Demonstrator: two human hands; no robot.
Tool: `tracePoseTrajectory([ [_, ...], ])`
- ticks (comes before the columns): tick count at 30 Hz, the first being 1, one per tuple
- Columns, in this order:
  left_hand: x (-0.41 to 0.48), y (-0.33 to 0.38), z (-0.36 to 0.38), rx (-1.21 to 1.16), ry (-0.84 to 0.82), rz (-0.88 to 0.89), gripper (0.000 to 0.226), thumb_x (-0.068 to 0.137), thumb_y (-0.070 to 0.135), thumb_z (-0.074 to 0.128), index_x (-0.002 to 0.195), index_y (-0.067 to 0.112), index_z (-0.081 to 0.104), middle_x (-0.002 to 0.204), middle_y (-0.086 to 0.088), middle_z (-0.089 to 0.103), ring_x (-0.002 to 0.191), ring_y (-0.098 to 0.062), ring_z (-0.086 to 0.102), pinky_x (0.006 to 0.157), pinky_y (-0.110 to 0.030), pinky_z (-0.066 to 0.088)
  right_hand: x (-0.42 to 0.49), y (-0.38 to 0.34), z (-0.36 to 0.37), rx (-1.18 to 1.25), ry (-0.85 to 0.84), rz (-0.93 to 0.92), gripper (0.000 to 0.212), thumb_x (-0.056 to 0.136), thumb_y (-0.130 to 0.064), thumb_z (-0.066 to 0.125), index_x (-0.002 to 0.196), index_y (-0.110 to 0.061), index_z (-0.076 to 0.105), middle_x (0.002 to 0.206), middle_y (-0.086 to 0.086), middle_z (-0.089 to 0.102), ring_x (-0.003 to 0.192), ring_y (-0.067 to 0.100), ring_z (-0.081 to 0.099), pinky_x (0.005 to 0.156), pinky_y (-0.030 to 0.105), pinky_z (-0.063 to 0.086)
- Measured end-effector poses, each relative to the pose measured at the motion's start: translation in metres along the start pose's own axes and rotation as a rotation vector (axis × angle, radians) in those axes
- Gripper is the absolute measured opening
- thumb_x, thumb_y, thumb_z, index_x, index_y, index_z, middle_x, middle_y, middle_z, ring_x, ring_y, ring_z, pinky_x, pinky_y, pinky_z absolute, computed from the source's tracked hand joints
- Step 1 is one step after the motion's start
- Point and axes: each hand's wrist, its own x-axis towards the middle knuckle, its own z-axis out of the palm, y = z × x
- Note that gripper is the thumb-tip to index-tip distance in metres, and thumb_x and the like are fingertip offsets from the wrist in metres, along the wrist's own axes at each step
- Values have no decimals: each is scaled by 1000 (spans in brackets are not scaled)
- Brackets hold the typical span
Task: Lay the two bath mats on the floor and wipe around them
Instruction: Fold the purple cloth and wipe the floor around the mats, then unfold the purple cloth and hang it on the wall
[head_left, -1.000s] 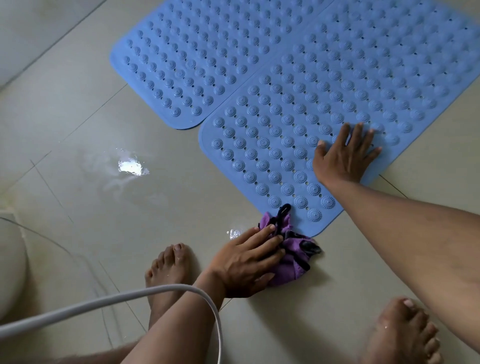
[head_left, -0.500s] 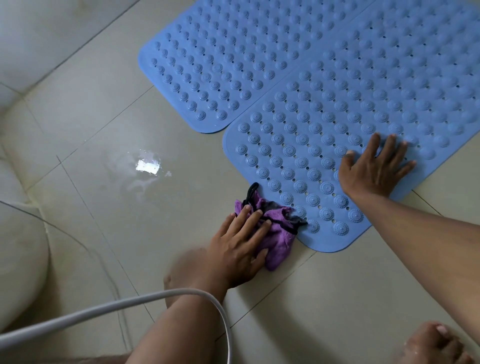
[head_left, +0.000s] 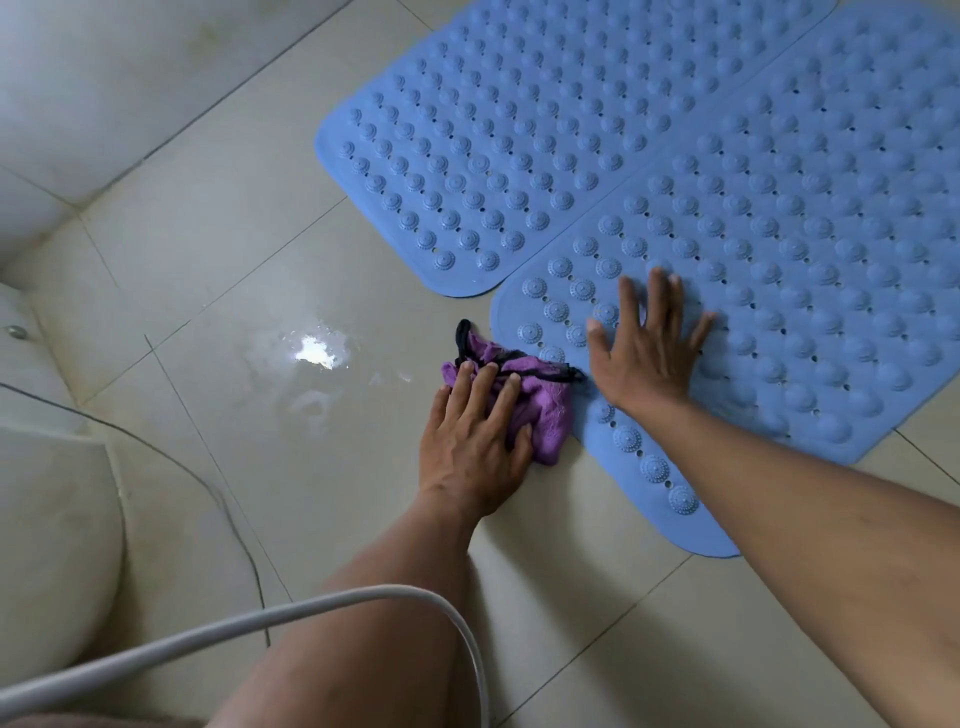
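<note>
Two blue rubber bath mats covered in raised round studs, laid flat on the pale beige tiled floor (head_left: 218, 249) across the upper right of the frame: the near mat (head_left: 810, 291) running from centre to right edge, the far mat (head_left: 498, 145) above and left of it, long edges touching or nearly so, the seam too fine to judge. Left hand (head_left: 470, 441) at centre frame, palm down, fingers loosely curled over a crumpled purple cloth with black trim (head_left: 540, 410), pressing it to the tile right against the rounded lower-left corner of the near mat. Right hand (head_left: 647, 353) just to the right of that, open and flat with fingers spread, resting on the studs near the same corner, gripping nothing. Bright wet patch (head_left: 314, 356) left of the cloth, glinting on the tile at centre left. White flexible hose (head_left: 291, 618) arched across the bottom of the frame in front of a bare knee. Rounded white fixture (head_left: 47, 545) at lower left, possibly a toilet base, cropped too tightly to be sure.
</note>
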Motion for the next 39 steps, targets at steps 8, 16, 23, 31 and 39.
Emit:
tracePoseTrajectory([
  [8, 34, -28, -3, -43, -30, -127, 58, 98, 51, 40, 149, 25, 47, 160, -6, 40, 151, -31, 29, 119, -49, 27, -4, -3, 13, -153, -7, 1, 76, 95, -56, 23, 159, -16, 21, 168, 17, 7, 156, 32, 1, 115, 75, 1],
  [16, 86, -35, -40, -29, -155, -228, 29, 95, 28, 46, 120, 15, 54, 132, -9, 53, 120, -34, 49, 96, -43, 36, 2, -6, 0, -135, -185, 61, 73, 98, -56, 20, 161, -26, 0, 168, 9, -15, 153, 23, -22, 116, 69, -12],
  [23, 122, -17, -102, -461, -245, -460, 14, 88, 30, 48, 94, 18, 44, 98, -7, 65, 84, -31, 63, 71, -38, 49, 32, -41, -53, 183, -252, 197, 48, 90, -39, 56, 137, -31, 50, 151, 3, 38, 140, 35, 32, 115, 53, 27],
  [31, 190, 11, -234, -843, -285, -321, 36, 84, 20, 73, 117, 18, 60, 106, -9, 68, 75, -16, 67, 60, -27, 58, 75, -91, -190, 783, -459, -119, 16, 92, -26, 65, 108, -25, 69, 109, 6, 76, 108, 21, 70, 86, 39, 53],
  [39, 231, 57, -329, -687, -227, -45, 25, 79, 18, 77, 103, 22, 70, 95, -12, 74, 87, -28, 73, 84, -46, 62, 88, -81, -313, 710, -313, -309, 20, 96, -34, 63, 114, -27, 62, 105, 2, 73, 99, 16, 70, 88, 43, 55],
])
